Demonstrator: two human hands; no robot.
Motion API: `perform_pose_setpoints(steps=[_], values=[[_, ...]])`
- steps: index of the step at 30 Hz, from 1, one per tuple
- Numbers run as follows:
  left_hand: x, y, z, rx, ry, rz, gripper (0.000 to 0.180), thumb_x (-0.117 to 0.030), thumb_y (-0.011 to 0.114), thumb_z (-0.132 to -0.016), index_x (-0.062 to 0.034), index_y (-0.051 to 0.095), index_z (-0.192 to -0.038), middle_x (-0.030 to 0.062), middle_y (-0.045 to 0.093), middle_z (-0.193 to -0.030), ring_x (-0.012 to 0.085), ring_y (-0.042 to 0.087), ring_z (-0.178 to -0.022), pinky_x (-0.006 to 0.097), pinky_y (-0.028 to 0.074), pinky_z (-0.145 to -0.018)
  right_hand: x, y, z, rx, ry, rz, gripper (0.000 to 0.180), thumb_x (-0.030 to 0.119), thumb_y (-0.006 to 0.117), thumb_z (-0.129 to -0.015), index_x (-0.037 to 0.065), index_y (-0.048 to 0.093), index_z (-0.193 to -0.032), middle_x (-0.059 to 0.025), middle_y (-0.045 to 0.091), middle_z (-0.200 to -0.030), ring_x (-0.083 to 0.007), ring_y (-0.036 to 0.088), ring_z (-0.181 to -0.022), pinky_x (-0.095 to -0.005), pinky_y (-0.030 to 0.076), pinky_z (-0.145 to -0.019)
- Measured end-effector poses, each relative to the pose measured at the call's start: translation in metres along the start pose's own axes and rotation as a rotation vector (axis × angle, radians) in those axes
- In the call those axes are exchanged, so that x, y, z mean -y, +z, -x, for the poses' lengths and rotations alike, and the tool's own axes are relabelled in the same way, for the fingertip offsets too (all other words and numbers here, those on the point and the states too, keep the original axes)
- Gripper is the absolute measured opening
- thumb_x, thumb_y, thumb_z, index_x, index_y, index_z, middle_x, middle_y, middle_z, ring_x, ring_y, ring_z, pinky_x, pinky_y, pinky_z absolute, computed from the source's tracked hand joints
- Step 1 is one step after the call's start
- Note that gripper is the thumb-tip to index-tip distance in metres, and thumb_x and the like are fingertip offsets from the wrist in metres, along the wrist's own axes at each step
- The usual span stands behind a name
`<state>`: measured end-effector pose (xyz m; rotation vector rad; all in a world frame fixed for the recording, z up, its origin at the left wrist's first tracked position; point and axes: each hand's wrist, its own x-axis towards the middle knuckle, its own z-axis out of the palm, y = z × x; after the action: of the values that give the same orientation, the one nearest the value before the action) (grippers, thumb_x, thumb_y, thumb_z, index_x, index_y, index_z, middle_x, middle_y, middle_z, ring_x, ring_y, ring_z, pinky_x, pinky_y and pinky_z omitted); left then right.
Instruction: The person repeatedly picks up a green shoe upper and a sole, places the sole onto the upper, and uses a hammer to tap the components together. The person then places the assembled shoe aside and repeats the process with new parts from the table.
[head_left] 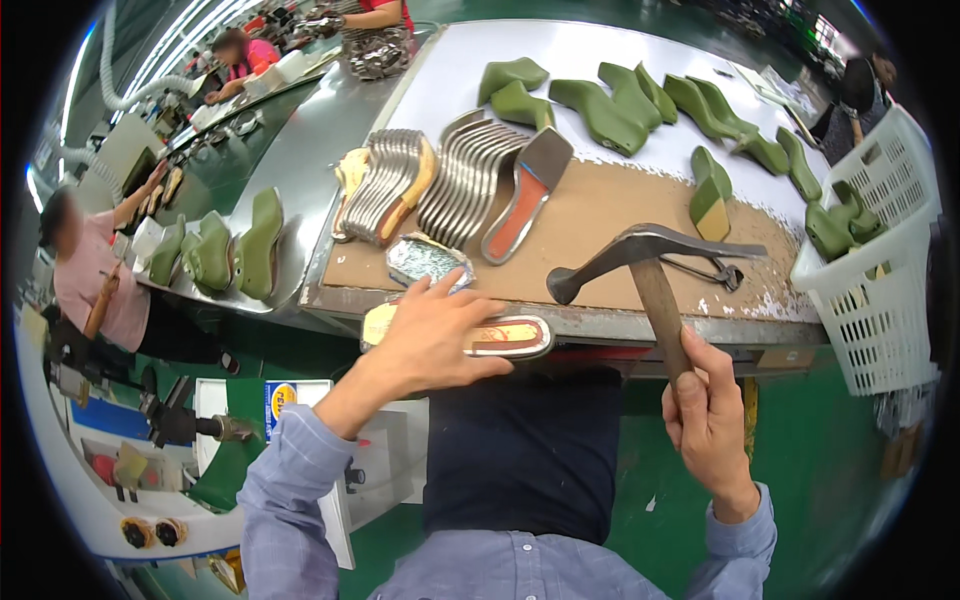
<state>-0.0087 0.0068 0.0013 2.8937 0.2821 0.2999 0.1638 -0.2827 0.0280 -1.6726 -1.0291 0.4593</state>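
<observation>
My right hand [707, 410] is wrapped round the wooden handle of a cobbler's hammer [655, 305], its dark metal head raised over the table's near edge. My left hand [430, 330] lies across a shoe insole [510, 338], yellow and red with a pale rim, at the table's front edge. The thumb is on its near side and the fingers reach over the far side, so its middle is covered. Just beyond those fingertips sits a small foil-lined tray [430, 262]; its contents are unclear. Behind the hammer head lie metal pincers [715, 270].
Stacked curved insoles [465, 180] stand behind the tray, with a red-and-dark one [530, 195] leaning against them. Several green shoe lasts [605, 115] lie on the table [600, 240]. A white plastic basket [865, 310] holds more at right. Co-workers [90, 270] are at left and back.
</observation>
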Motion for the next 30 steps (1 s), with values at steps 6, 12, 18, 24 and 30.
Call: perform_pose_setpoints(steps=[6,12,18,24,30], values=[[0.004,0.003,0.003,0.076,0.006,0.022,0.058,-0.044,0.08,-0.076,-0.0122,0.067,-0.122,0.008,0.072,-0.107,0.0263,0.067,-0.104,0.042,0.043,-0.093,-0.021,0.003,0.008,-0.046,-0.043,0.007,0.05,0.001,0.065,-0.098,0.006,0.049,-0.146,-0.0073,0.067,-0.085,-0.0057,0.052,-0.065,-0.0226,0.045,-0.061],[-0.002,0.003,0.001,0.085,0.003,-0.006,0.055,-0.042,0.079,-0.076,-0.0109,0.065,-0.119,0.0074,0.069,-0.101,0.0265,0.067,-0.1,0.041,0.043,-0.091,-0.013,0.006,0.007,0.008,-0.087,0.156,0.047,0.0,0.068,-0.095,0.004,0.055,-0.141,-0.0162,0.072,-0.106,-0.0176,0.068,-0.079,-0.0282,0.054,-0.074],[-0.001,0.007,0.003,0.082,0.001,-0.027,0.054,-0.043,0.079,-0.077,-0.0107,0.065,-0.118,0.0075,0.066,-0.101,0.0263,0.066,-0.1,0.041,0.044,-0.09,0.017,-0.009,0.0,-0.075,-0.229,0.134,0.043,-0.002,0.067,-0.094,-0.003,0.057,-0.135,-0.0211,0.07,-0.116,-0.0267,0.071,-0.092,-0.0318,0.057,-0.081],[0.002,0.012,0.001,0.023,0.062,-0.075,0.05,-0.045,0.078,-0.077,-0.0112,0.066,-0.112,0.0064,0.065,-0.097,0.0241,0.065,-0.094,0.041,0.044,-0.082,0.023,0.004,-0.018,-0.034,-0.379,0.262,0.036,0.001,0.065,-0.095,-0.002,0.062,-0.13,-0.0201,0.07,-0.103,-0.029,0.068,-0.078,-0.0376,0.056,-0.073],[0.004,0.011,0.006,0.033,0.035,-0.071,0.05,-0.046,0.078,-0.077,-0.0103,0.065,-0.11,0.0062,0.064,-0.097,0.0248,0.065,-0.095,0.04,0.044,-0.081,0.044,-0.003,-0.035,-0.003,-0.253,0.326,0.039,0.003,0.069,-0.094,0.003,0.062,-0.133,-0.0206,0.072,-0.111,-0.0323,0.073,-0.095,-0.0376,0.058,-0.082]])
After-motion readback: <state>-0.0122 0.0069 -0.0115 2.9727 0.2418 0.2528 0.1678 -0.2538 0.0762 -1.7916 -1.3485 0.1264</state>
